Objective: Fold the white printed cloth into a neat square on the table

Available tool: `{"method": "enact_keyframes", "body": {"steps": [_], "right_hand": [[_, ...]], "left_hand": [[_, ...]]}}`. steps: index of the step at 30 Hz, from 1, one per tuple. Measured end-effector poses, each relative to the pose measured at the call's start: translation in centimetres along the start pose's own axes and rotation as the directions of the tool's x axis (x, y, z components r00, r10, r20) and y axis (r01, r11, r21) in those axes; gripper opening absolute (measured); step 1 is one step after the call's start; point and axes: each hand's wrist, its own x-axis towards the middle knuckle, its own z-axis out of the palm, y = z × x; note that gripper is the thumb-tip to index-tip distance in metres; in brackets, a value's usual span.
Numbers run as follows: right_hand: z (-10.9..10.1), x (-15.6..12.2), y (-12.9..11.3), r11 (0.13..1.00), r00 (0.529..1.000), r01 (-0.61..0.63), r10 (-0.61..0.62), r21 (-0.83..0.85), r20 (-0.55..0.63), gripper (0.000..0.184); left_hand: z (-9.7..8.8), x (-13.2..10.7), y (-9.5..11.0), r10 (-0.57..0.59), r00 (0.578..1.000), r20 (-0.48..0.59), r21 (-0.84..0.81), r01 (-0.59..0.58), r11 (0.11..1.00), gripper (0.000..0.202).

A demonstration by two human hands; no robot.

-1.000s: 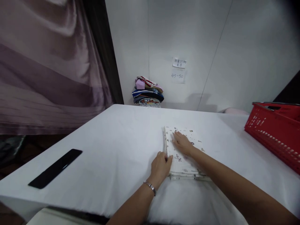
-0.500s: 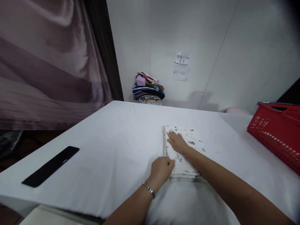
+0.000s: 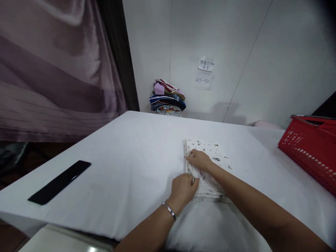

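Observation:
A folded white cloth [image 3: 220, 152] printed with small grey, olive and dark motifs lies in several layers on the white-covered table [image 3: 136, 150]. My left hand [image 3: 183, 189], with a silver band at its wrist, is closed around the near left edge of the cloth, thumb on top. Farther up the same edge, my right hand [image 3: 201, 160] has its fingers curled and its thumb at the side, pinching the cloth. The right forearm crosses over the cloth and hides its near right part.
A black flat strip-like object [image 3: 60, 182] lies at the table's left. On the right stands a red perforated plastic basket [image 3: 304, 147]. Behind the far edge is a stack of folded fabrics [image 3: 168, 98] by the wall, below two paper notes [image 3: 204, 81]. A mauve curtain [image 3: 57, 77] hangs at left.
My right hand has gone from lying flat on the cloth to pinching its left edge. My left hand keeps its grip on the near left edge. The view has shifted slightly.

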Motion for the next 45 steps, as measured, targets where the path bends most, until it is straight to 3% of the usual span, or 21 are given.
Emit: {"method": "enact_keyframes", "body": {"steps": [3, 9, 14, 18, 28, 33, 41, 45], "right_hand": [[0.0, 0.1, -0.2, 1.000, 0.999, -0.008, 0.008, 0.004, 0.049, 0.054], [0.1, 0.7, 1.1, 0.981, 0.994, 0.015, -0.036, 0.193, 0.105, 0.032], [0.7, 0.8, 2.1, 0.944, 0.990, -0.028, -0.019, 0.329, 0.139, 0.034], [1.0, 0.8, 2.0, 0.913, 0.992, -0.040, -0.011, 0.406, 0.123, 0.033], [1.3, -0.3, 1.7, 0.835, 0.998, -0.035, 0.003, 0.550, 0.058, 0.037], [1.5, -0.5, 1.6, 0.715, 0.999, -0.046, 0.019, 0.698, 0.047, 0.038], [1.9, -0.4, 1.9, 0.689, 1.000, -0.003, -0.002, 0.725, 0.006, 0.036], [1.7, -0.7, 2.0, 0.734, 1.000, 0.013, -0.027, 0.679, 0.010, 0.029]], "left_hand": [[-0.1, -0.2, 0.2, 0.040, 0.999, -0.027, -0.002, -0.040, 0.999, 0.038], [-0.6, 0.0, 0.0, 0.014, 1.000, -0.024, -0.117, -0.017, 0.993, 0.049], [-1.1, 3.0, -1.8, -0.116, 0.987, -0.107, -0.180, 0.096, 0.979, 0.034], [-1.6, 5.8, -2.5, -0.167, 0.983, -0.078, -0.225, 0.145, 0.964, 0.019], [-0.2, 9.8, -1.7, -0.273, 0.958, -0.085, -0.224, 0.248, 0.942, 0.022], [0.2, 11.8, -1.7, -0.280, 0.954, -0.108, -0.214, 0.253, 0.944, 0.025], [0.6, 13.7, -2.0, -0.281, 0.954, -0.104, -0.197, 0.257, 0.946, 0.022], [0.7, 13.8, -2.4, -0.317, 0.941, -0.118, -0.197, 0.290, 0.936, 0.026]]}}
